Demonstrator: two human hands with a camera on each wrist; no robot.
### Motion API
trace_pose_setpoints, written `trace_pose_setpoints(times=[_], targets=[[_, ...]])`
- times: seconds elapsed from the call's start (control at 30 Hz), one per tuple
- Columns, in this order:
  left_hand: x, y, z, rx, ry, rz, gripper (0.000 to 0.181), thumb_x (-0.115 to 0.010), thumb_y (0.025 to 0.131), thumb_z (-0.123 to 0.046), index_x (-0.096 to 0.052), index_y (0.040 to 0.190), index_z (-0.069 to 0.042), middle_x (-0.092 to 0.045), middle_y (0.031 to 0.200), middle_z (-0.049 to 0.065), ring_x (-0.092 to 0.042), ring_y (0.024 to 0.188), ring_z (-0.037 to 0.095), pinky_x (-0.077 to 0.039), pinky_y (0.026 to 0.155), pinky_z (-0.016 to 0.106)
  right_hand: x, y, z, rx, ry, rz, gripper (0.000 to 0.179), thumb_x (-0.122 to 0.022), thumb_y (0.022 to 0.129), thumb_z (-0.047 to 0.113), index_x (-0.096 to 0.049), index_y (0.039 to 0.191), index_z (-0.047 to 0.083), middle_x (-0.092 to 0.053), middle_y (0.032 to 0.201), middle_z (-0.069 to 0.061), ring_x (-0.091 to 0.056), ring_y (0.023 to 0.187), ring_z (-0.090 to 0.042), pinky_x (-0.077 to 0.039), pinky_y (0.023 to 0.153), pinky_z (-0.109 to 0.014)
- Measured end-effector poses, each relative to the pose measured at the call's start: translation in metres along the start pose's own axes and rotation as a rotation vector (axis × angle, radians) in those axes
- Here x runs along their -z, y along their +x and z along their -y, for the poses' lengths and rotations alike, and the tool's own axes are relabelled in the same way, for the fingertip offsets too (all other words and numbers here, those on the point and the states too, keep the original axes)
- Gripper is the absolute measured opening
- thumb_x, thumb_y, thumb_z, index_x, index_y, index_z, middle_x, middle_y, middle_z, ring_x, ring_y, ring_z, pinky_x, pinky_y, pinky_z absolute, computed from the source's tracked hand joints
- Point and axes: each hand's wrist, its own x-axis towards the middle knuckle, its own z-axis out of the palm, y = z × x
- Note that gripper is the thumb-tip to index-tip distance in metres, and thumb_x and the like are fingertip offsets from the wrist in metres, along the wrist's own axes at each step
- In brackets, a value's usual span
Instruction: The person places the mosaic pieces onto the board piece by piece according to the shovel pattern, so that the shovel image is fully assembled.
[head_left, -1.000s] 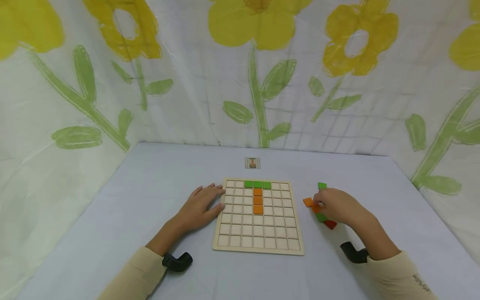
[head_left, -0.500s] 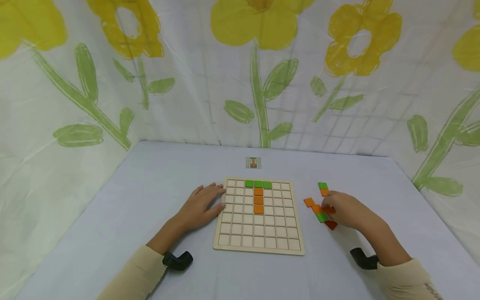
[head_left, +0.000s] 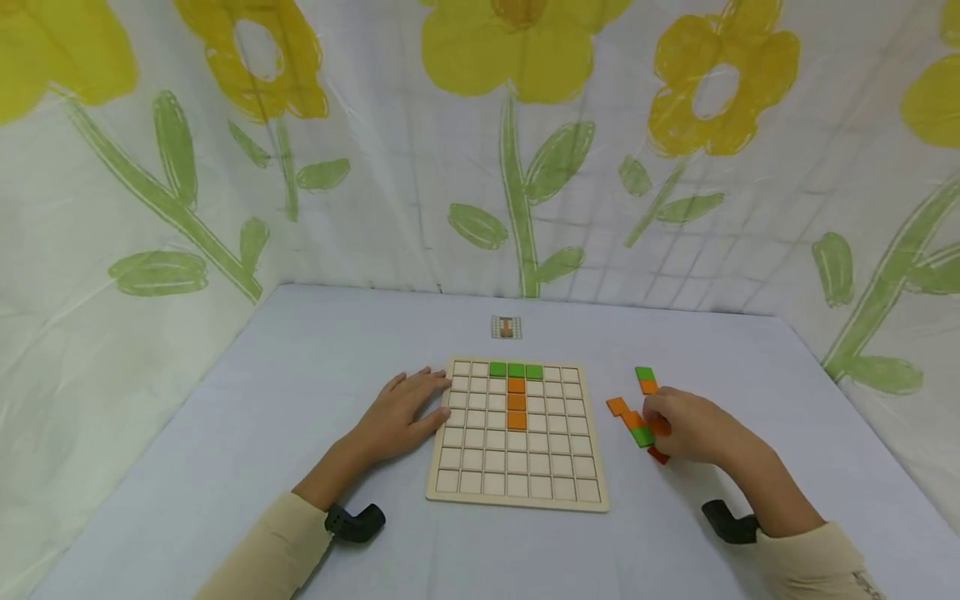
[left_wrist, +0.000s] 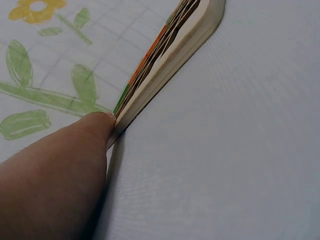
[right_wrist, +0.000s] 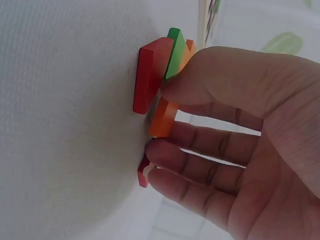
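Note:
My left hand (head_left: pixel 405 421) lies with fingers spread on the table, touching the left edge of a wooden grid board (head_left: pixel 517 461). Its thumb (left_wrist: pixel 75 165) meets the board's side in the left wrist view. Set in the board are a row of green tiles (head_left: pixel 515 370) and a column of orange tiles (head_left: pixel 517 402). Right of the board, my right hand (head_left: pixel 693 427) pinches an orange tile (right_wrist: pixel 164 119) between thumb and fingers, low over the table. Around it lie a red tile (right_wrist: pixel 145 80), a green tile (right_wrist: pixel 175 52) and another red piece (right_wrist: pixel 143 172), partly hidden by the fingers.
A small card with a printed grid picture (head_left: pixel 506 327) lies behind the board. Other loose tiles, including an orange one (head_left: pixel 617 406) and a green one (head_left: pixel 644 372), are close to the right hand. A flower-printed curtain (head_left: pixel 405 167) hangs behind the table.
My right hand has shifted slightly right and toward me among the loose tiles, uncovering an orange tile by the far green one. My left hand and the board's tiles stay as they were.

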Motion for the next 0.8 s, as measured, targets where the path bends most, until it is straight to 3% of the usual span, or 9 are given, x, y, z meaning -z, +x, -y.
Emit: trace_pose_setpoints(times=[0.4, 0.8], targets=[[0.001, 0.0, -0.001, -0.004, 0.003, -0.007, 0.052, -0.058, 0.101, -0.04, -0.054, 0.143, -0.009, -0.049, 0.15, 0.01, -0.036, 0.143, 0.032, -0.02, 0.117, 0.058, -0.005, 0.002, 0.01, 0.015, 0.031, -0.009, 0.02, -0.077, 0.078, -0.001, -0.065, 0.09, 0.011, -0.056, 0.082, 0.004, -0.049, 0.073, -0.015, -0.045, 0.063, -0.03], [-0.002, 0.001, 0.002, -0.019, -0.027, -0.014, 0.051, -0.058, 0.101, -0.039, -0.054, 0.143, -0.009, -0.049, 0.15, 0.01, -0.037, 0.143, 0.032, -0.02, 0.116, 0.059, -0.008, 0.005, 0.023, 0.164, -0.025, -0.067, 0.017, -0.076, 0.082, 0.0, -0.064, 0.085, 0.013, -0.05, 0.078, 0.006, -0.044, 0.07, -0.01, -0.04, 0.061, -0.026]])
